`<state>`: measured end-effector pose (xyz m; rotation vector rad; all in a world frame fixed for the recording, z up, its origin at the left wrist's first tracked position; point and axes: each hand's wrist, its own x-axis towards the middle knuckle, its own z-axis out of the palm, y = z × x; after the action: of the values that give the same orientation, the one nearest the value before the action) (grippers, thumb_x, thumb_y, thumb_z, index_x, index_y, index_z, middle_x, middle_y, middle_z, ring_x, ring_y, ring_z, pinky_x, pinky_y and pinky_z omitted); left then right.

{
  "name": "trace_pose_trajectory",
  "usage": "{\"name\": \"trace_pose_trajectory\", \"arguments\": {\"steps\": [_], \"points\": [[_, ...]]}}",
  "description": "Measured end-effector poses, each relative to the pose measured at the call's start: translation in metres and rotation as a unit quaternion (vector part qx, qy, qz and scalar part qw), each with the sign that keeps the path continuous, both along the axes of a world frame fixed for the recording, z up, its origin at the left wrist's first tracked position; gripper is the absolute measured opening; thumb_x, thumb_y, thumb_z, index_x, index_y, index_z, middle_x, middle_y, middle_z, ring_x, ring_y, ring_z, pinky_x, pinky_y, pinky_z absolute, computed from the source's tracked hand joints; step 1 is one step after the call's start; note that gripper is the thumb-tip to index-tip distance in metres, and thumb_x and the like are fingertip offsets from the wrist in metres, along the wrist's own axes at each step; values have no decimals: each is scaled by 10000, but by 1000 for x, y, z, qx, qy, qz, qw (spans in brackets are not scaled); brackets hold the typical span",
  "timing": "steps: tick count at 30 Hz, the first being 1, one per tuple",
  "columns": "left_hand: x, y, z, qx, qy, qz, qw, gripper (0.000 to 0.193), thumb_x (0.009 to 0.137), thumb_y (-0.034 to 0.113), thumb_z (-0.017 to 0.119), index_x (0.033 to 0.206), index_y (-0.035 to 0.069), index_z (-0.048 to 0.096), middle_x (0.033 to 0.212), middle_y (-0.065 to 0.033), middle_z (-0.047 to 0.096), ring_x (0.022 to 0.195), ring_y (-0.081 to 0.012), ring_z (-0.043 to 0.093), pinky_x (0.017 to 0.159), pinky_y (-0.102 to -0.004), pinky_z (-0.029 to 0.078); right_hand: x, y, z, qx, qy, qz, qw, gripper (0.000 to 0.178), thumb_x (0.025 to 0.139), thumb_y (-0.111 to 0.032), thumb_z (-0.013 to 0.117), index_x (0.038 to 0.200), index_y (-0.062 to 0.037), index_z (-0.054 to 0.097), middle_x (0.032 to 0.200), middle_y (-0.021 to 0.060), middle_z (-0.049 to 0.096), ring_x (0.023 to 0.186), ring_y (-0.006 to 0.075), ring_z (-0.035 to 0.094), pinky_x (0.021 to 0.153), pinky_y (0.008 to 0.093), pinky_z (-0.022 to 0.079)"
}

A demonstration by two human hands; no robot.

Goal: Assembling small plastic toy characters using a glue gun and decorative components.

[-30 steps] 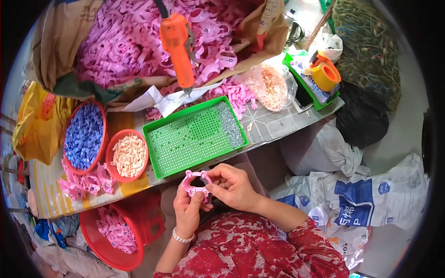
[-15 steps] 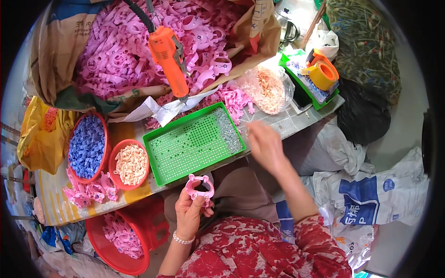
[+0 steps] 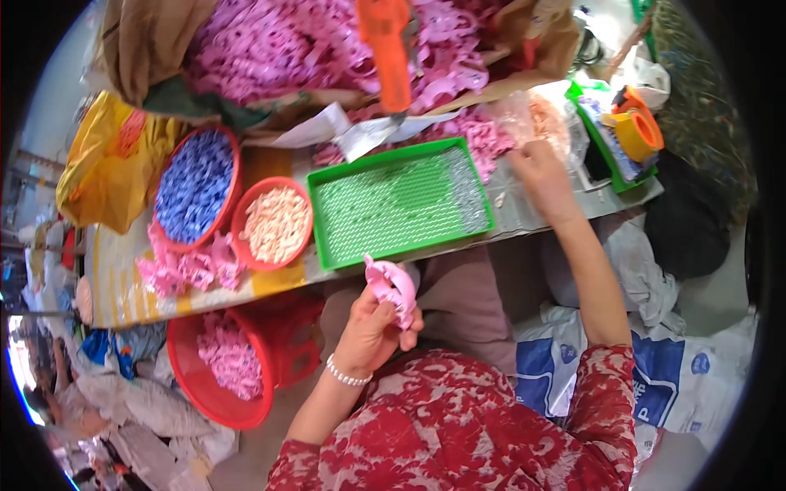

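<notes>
My left hand (image 3: pixel 370 327), a beaded bracelet on its wrist, grips a pink plastic ring-shaped part (image 3: pixel 391 288) in front of my lap, tilted so its side shows. My right hand (image 3: pixel 538 173) is at the table's far right, fingers curled in, beside a pile of small pink pieces (image 3: pixel 483 135) and a clear bag of pale pieces (image 3: pixel 544 119). What its fingers hold, if anything, is hidden. Between the hands stands a green perforated tray (image 3: pixel 385 204) with small metal screws (image 3: pixel 467 192) heaped along its right end. An orange electric screwdriver (image 3: pixel 389 61) hangs above the tray's far side.
A large sack (image 3: pixel 147 53) of pink parts fills the back. Bowls of blue pieces (image 3: pixel 195 186) and cream pieces (image 3: pixel 278 225) stand left of the tray, near loose pink parts (image 3: pixel 196 266). Below is a red basket (image 3: pixel 184 372). Orange and yellow tape rolls (image 3: pixel 634 131) sit far right.
My view has shifted, so the table appears higher and further right. The ring part in my left hand has turned from facing up to side-on. My right hand has moved farther out, toward the pale pieces.
</notes>
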<state>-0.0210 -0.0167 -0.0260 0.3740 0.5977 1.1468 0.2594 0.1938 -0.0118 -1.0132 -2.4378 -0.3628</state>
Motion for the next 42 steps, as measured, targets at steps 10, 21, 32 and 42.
{"name": "trace_pose_trajectory", "arguments": {"steps": [10,21,32,42], "points": [[-1,-1,-15,65,-224,-57,971,561,908,368,514,1402,226,289,725,-124,529,495,-181,504,435,-261,422,-77,-133,18,-525,606,-17,597,69,896,-73,488,917,-15,516,697,61,569,541,109,537,484,228,442],[6,-13,-11,91,-268,-48,958,442,907,331,522,1331,278,409,628,-83,526,454,-142,475,393,-245,397,-132,-171,29,-543,509,87,663,81,802,-16,607,856,2,549,724,9,571,613,34,524,524,170,408],[6,-16,-15,85,-211,-21,974,515,896,260,555,1361,194,344,776,-155,582,535,-227,571,490,-304,490,-134,-176,38,-408,464,56,784,123,756,-43,648,795,5,542,645,86,568,495,118,577,441,253,450],[2,-12,-17,140,-78,21,987,557,869,221,604,1345,90,346,975,-113,593,671,-233,599,551,-306,500,-122,-175,45,-522,476,66,705,95,791,-11,629,809,29,545,669,46,601,544,96,595,477,214,459]]}}
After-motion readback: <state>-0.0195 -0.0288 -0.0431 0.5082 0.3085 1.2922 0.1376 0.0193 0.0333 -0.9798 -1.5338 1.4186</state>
